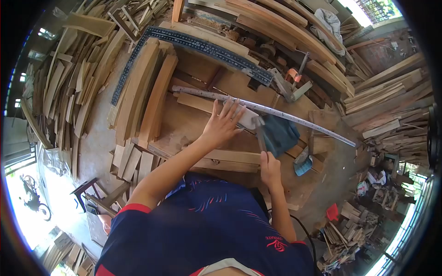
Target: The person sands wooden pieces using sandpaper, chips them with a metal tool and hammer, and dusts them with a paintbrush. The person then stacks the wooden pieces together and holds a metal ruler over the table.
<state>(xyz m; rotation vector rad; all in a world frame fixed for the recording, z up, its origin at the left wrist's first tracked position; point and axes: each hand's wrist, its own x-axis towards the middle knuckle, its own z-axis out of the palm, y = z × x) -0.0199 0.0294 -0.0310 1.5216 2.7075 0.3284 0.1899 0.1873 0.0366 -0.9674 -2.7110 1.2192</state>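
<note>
My left hand [224,122] lies spread over a pale piece [249,119] and the end of a wooden strip [195,102], fingers apart. Just beyond its fingertips runs a long whitish rod [276,112], slanting across the bench. My right hand [270,166] is closed around a tool [261,140] that looks like a hammer; its upper part is blurred and is near the right end of the pale piece. Dark teal cloth [281,135] lies beside the tool. Under my forearms, a wooden beam [230,156] rests along the near edge.
A black framing square [202,45] lies at the back left by upright-looking boards [138,92]. An orange clamp [293,75] stands at the back. A blue brush-like item [303,165] is at the right. Wood stacks [87,87] surround the bench.
</note>
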